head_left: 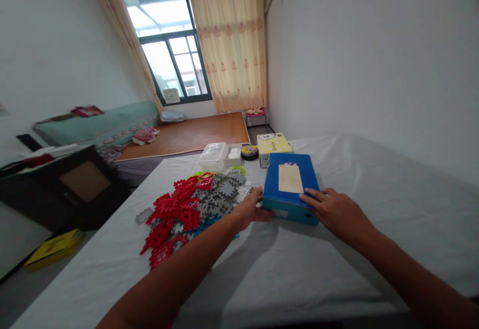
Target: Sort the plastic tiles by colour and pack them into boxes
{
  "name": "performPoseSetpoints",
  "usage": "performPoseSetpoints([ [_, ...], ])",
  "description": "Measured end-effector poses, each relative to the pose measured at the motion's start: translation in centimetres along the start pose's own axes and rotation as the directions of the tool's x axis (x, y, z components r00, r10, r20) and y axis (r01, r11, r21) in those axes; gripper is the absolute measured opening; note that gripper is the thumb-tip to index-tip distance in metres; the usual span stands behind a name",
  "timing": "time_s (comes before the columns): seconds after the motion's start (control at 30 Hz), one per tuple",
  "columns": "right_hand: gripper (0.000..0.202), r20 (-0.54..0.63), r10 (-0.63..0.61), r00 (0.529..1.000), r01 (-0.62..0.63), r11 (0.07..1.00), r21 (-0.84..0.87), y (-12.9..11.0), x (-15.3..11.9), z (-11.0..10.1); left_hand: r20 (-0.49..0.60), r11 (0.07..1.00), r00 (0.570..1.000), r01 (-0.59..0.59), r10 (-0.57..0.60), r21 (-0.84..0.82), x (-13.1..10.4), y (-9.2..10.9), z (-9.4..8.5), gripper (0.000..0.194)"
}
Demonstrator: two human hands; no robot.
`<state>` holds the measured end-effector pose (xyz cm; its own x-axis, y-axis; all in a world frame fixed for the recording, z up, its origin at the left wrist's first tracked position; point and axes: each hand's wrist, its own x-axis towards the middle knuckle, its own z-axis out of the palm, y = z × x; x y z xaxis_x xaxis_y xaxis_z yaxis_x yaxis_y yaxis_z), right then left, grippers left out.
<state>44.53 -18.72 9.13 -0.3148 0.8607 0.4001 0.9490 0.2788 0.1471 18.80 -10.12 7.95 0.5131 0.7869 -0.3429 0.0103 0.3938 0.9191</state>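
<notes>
A blue box point(275, 179) with a pale rectangular panel on its top rests on the white-covered table point(292, 274). At its left side is my left hand point(249, 209), thumb and fingers apart, touching the near left corner. My right hand point(337, 211) lies over the box's right near edge, its fingers spread on the top. To the left of the box spreads a pile of flat interlocking plastic pieces, red ones point(174, 211) on the left, grey ones point(220, 194) on the right, some blue and yellow-green among them.
Behind the pile stand a clear plastic container point(213, 157), a small white box point(234, 155), a round dark tin point(249, 152) and a yellow box point(275, 143). A dark cabinet point(67, 189) is at the left, and a yellow box lies on the floor.
</notes>
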Motion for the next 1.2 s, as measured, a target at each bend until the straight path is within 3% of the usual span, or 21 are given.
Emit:
performPoseSetpoints([
  [0.07,0.040,0.016,-0.016,1.000,0.013,0.982,0.188,0.9,0.2,0.1,-0.031,0.999,1.000,0.001,0.000,0.043,0.0,0.0,0.0,0.058],
  [0.13,0.049,0.022,0.092,0.996,-0.093,0.900,0.426,1.8,0.2,0.4,-0.063,0.995,0.998,0.007,-0.001,0.096,0.0,0.2,0.2,0.052],
  [0.17,0.053,0.041,0.208,0.977,-0.197,0.824,0.531,2.3,0.2,0.7,-0.069,0.993,0.998,0.010,-0.002,0.122,0.0,0.3,0.5,0.049],
  [0.23,0.061,0.156,0.444,0.882,-0.421,0.596,0.683,2.7,0.0,1.6,-0.061,0.987,0.998,0.015,-0.005,0.159,-0.1,0.3,1.2,0.045],
  [0.3,0.067,0.320,0.513,0.796,-0.534,0.347,0.771,2.6,-0.5,2.4,-0.052,0.983,0.999,0.021,-0.012,0.183,-0.2,-0.1,2.3,0.043],
  [0.4,0.066,0.420,0.465,0.779,-0.508,0.076,0.858,1.8,-1.9,3.0,-0.067,0.980,0.998,-0.006,0.020,0.200,-0.4,-1.2,4.2,0.046],
  [0.53,0.070,0.456,0.540,0.707,-0.430,-0.183,0.884,2.4,-3.9,2.0,-0.039,0.974,0.985,-0.158,0.167,0.165,-0.1,-1.5,7.0,0.056],
  [0.67,0.067,0.423,0.651,0.630,-0.335,-0.263,0.905,7.0,-2.8,1.4,0.088,0.973,0.975,-0.212,0.203,0.097,1.6,0.5,9.7,0.063],
  [0.8,0.059,0.424,0.727,0.540,-0.366,-0.251,0.896,14.0,2.5,3.9,0.184,0.969,0.963,-0.220,0.198,0.113,2.9,0.9,10.9,0.065],
  [0.9,0.052,0.507,0.725,0.466,-0.424,-0.320,0.847,18.3,7.4,7.0,0.211,0.924,0.954,-0.265,0.211,0.275,3.6,-0.2,9.8,0.062],
  [1.0,0.045,0.605,0.681,0.412,-0.478,-0.403,0.780,21.0,11.5,9.9,0.136,0.793,0.925,-0.375,0.355,0.481,5.6,0.0,6.6,0.048],
  [1.1,0.043,0.669,0.616,0.416,-0.531,-0.433,0.729,22.3,14.2,12.1,0.064,0.670,0.883,-0.399,0.465,0.626,9.7,2.3,2.8,0.033],
  [1.2,0.042,0.692,0.589,0.417,-0.578,-0.416,0.702,22.9,15.8,13.5,0.043,0.623,0.899,-0.336,0.436,0.706,14.5,4.6,-0.1,0.023],
])
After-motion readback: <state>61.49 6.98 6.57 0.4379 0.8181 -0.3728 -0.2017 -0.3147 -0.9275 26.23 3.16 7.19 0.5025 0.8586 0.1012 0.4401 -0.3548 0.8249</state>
